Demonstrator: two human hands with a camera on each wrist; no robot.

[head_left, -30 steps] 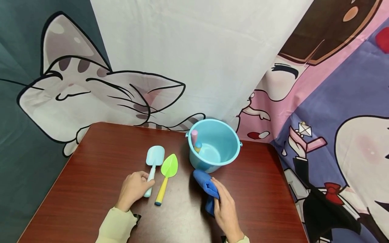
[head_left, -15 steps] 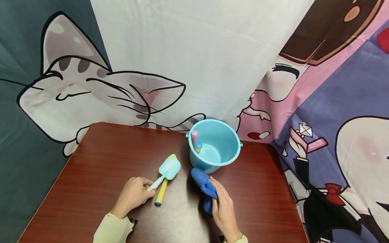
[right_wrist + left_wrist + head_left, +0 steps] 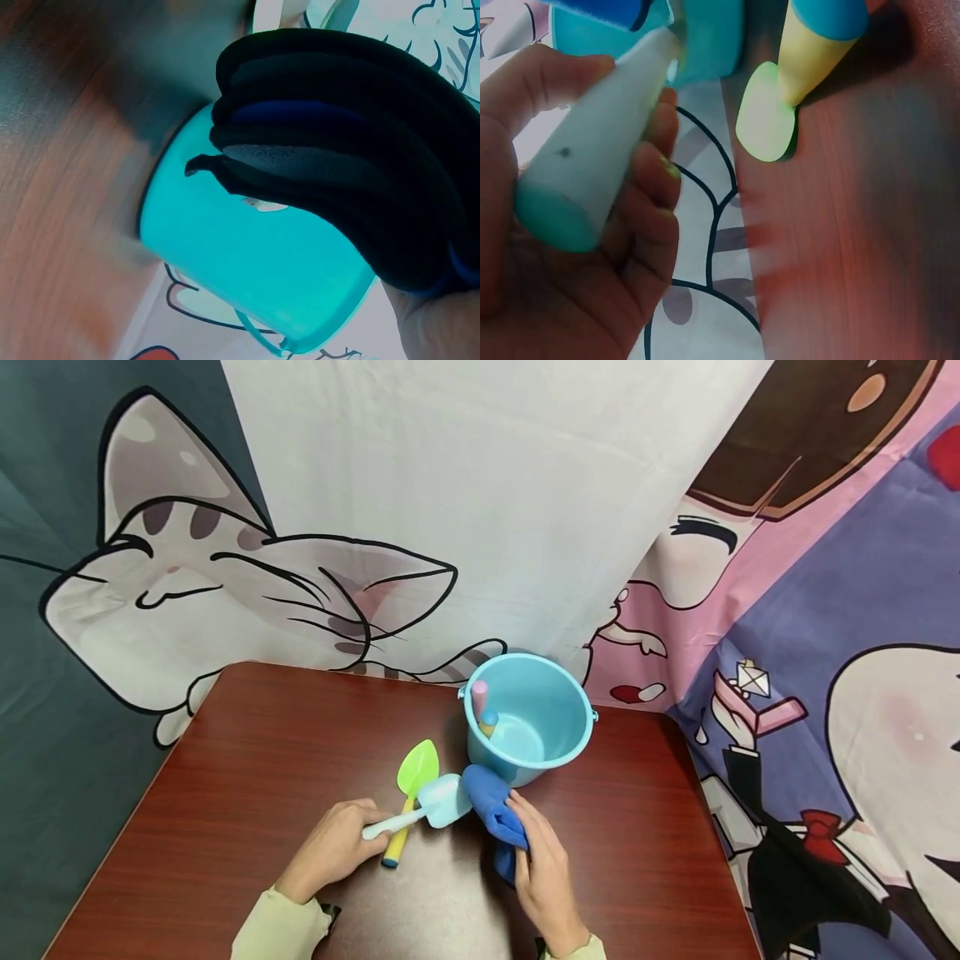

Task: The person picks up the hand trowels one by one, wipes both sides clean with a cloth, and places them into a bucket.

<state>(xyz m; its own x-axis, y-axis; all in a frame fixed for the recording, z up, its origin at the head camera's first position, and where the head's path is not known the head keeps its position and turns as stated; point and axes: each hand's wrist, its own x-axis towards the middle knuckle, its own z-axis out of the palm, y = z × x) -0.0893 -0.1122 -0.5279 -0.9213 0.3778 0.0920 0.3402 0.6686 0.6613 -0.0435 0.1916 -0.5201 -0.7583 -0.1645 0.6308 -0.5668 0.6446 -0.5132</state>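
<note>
My left hand (image 3: 337, 847) grips the pale blue handle of a toy shovel (image 3: 444, 802), its flat blade pointing right. In the left wrist view the fingers curl round the handle (image 3: 592, 142). The blade overlaps the edge of a folded blue cloth (image 3: 491, 797). That cloth is held by my right hand (image 3: 546, 872), thumb on the near side; in the right wrist view its dark stacked folds (image 3: 322, 90) hide most of the hand. Under the shovel's handle lies a green toy trowel (image 3: 418, 767) with a yellow, blue-tipped handle (image 3: 821, 52).
A light blue bucket (image 3: 547, 710) stands at the back of the brown table (image 3: 300, 735), just beyond the cloth. Inside it, a pink handle (image 3: 479, 696) and a blue-tipped one (image 3: 489, 718) lean on the left wall. A printed curtain (image 3: 450, 485) hangs behind the table.
My left hand has picked up the shovel and swung its blade to the right, across the trowel to the cloth. The right hand has shifted slightly left with the cloth.
</note>
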